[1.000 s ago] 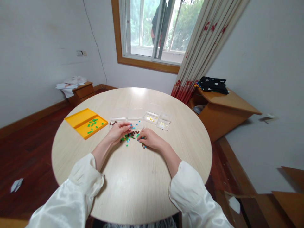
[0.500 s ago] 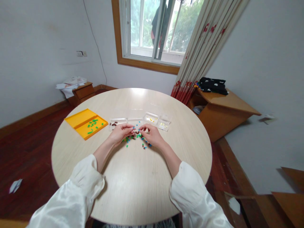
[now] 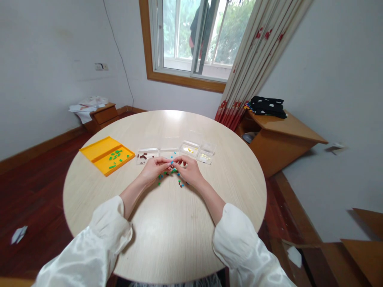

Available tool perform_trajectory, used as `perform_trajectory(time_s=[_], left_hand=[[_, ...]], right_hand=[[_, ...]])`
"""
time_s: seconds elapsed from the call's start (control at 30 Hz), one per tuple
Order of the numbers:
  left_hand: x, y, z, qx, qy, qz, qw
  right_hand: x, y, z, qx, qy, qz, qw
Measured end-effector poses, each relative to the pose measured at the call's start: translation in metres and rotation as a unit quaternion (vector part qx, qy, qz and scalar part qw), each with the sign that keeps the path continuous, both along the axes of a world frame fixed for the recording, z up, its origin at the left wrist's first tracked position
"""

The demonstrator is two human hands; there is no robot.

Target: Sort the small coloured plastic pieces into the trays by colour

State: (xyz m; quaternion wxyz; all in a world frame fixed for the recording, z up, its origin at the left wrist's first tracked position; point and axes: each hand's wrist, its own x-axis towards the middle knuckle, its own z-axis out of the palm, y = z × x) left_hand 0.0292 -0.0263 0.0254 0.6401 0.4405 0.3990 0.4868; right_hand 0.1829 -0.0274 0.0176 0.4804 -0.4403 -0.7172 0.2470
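My left hand (image 3: 154,170) and my right hand (image 3: 189,170) meet above the middle of the round table (image 3: 167,231), fingertips pinched together. Between them shows a small blue building brick (image 3: 172,163), touched by the fingers of both. Under and just in front of the hands lies a loose pile of tiny green, blue and brown bricks (image 3: 174,170), partly hidden by my fingers. A few stray brown bricks (image 3: 181,185) lie below my right hand. Beyond my left hand, brown pieces (image 3: 143,156) sit in a clear compartment.
A clear tray (image 3: 169,153) stands behind the hands. Another clear box (image 3: 206,162) with yellow and pale pieces is at its right. An open yellow case (image 3: 100,159) with green pieces lies at the left. Beyond the table are a wooden cabinet (image 3: 287,137) and a curtain (image 3: 254,52).
My hands have come together, closing the gap between the fingertips, and now meet at the blue brick. The view has shifted slightly.
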Motion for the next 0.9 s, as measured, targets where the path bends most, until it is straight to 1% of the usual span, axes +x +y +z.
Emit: perform_trajectory(time_s=[0.13,0.3,0.53,0.77,0.9], left_hand=[[0.0001,-0.0001,-0.0004,0.012,0.016,0.018,1.0],[0.0009,-0.0017,0.0011,0.044,0.047,0.024,0.998],[0.0034,-0.0041,0.0031,0.073,0.064,0.045,0.994],[0.0047,-0.0044,0.0018,0.109,0.077,0.062,0.989],[0.0048,-0.0049,0.0026,0.131,0.091,0.059,0.985]], right_hand=[[-0.0005,-0.0006,0.0008,-0.012,0.004,-0.006,1.0],[-0.002,-0.0002,-0.0002,-0.034,0.022,-0.017,0.999],[-0.0032,0.0005,0.0001,-0.059,0.047,-0.023,0.997],[-0.0031,0.0009,-0.0014,-0.05,0.04,-0.029,0.998],[-0.0029,-0.0002,0.0,-0.035,0.009,-0.036,0.999]])
